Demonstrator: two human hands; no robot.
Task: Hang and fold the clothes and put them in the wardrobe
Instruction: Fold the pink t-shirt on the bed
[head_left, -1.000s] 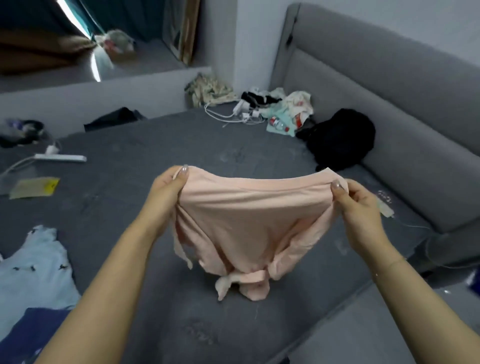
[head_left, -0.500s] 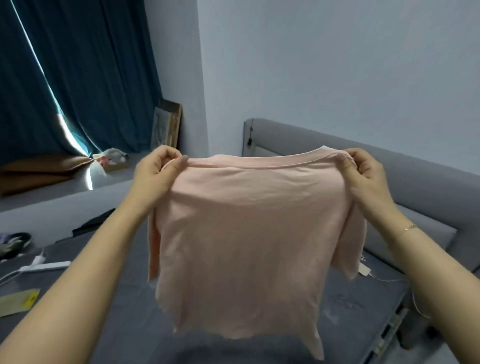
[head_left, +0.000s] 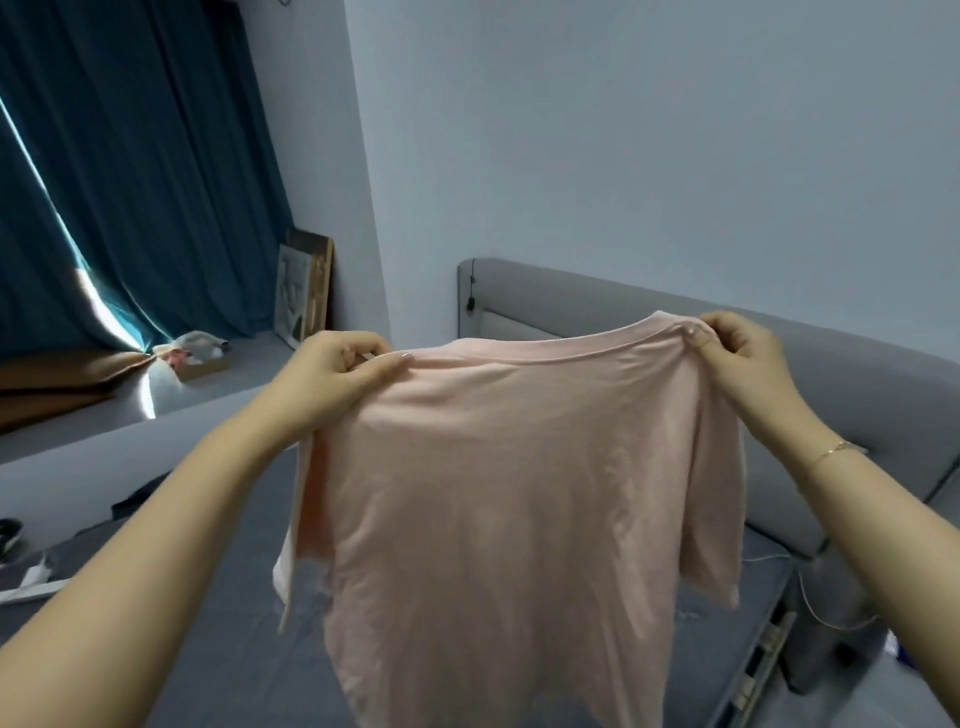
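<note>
I hold a pink shirt up in front of me above the bed. My left hand pinches its shoulder at ten o'clock and my right hand pinches the other shoulder at two o'clock. The shirt hangs open, its hem cut off at the bottom edge. It hides most of the bed and the lower headboard. Blurred clutter lies by the curtain at nine o'clock.
</note>
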